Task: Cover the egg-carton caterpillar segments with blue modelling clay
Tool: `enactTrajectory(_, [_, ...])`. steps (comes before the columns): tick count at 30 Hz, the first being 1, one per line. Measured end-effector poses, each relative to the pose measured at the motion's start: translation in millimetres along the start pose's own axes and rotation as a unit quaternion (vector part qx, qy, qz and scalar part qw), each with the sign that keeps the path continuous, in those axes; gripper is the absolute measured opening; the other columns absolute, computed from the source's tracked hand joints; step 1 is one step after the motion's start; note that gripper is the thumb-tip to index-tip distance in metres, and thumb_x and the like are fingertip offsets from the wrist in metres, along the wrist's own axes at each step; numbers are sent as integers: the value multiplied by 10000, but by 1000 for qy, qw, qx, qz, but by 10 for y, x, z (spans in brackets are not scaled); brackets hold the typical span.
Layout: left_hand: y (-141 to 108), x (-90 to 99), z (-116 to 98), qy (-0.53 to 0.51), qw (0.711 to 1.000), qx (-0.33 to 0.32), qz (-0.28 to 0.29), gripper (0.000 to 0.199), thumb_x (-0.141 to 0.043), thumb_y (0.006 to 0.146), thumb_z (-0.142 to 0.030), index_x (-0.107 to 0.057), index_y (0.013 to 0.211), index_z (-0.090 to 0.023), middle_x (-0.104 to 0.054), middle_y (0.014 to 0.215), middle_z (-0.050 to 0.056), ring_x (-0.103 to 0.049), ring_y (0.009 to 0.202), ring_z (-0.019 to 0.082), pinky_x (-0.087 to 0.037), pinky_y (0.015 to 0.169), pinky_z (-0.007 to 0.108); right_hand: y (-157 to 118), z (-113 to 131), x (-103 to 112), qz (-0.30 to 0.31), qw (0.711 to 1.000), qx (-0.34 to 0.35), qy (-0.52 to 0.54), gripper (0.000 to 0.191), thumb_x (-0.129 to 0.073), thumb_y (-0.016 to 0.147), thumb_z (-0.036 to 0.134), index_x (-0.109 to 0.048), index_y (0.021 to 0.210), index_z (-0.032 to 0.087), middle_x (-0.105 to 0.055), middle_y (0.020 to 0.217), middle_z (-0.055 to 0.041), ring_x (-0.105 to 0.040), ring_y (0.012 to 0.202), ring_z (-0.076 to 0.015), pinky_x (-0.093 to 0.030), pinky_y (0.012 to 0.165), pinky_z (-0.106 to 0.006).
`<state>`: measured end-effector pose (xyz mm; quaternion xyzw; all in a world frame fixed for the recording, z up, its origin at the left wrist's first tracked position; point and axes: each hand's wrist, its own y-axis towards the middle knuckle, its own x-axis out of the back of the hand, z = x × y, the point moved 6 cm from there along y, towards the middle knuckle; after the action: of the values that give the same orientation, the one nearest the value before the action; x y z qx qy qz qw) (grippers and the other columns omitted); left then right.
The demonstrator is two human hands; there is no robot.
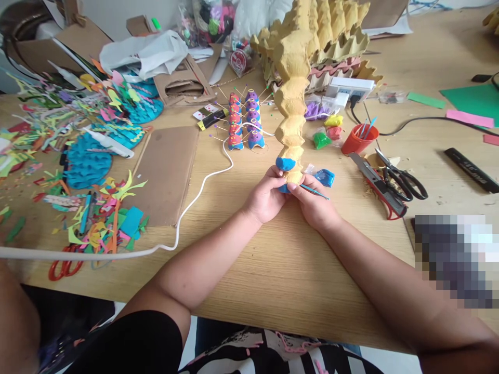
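Note:
A long yellow egg-carton strip (pixel 291 106) rises upright in front of me, its lower end between my two hands. Blue clay (pixel 286 164) covers one bump near that end, and a little more blue shows just below. My left hand (pixel 268 193) grips the strip from the left, thumb and fingers closed at the clay-covered bumps. From the right, my right hand (pixel 314 203) pinches the same end. A thin blue modelling tool (pixel 316 192) also sticks out from the right hand's fingers. Behind that hand lies a small packet of blue clay (pixel 324 177).
Two rows of painted carton caterpillars (pixel 236 122) stand beyond a white cable (pixel 202 189). To the right are a red cup (pixel 360 138), a cutter (pixel 380 184) and black scissors (pixel 405 179). Paper scraps (pixel 105 218) and cardboard (pixel 167 174) lie left; egg trays (pixel 335 41) are stacked behind.

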<state>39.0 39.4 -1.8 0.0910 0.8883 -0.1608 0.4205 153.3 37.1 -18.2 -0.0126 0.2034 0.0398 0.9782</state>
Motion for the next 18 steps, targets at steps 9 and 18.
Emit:
enactTrajectory(9, [28,40,14,14,999,-19,28,242,-773,753,-141,-571,848,-234,-731,923,-24,-686,900,160,-526,835,301,11,14,-19,25,999,-26,28,521,-1075,651,542,-642,702,257,-656,764,43,-570,795,-172,-489,804,-355])
enactTrajectory(18, [31,46,10,-11,1000,-6,22,197,-775,792,-154,-606,858,-230,-749,931,-7,-712,915,165,-539,866,304,26,0,-15,19,1000,-14,3,600,-1076,617,635,-637,725,240,-643,804,44,-538,799,-145,-471,800,-330])
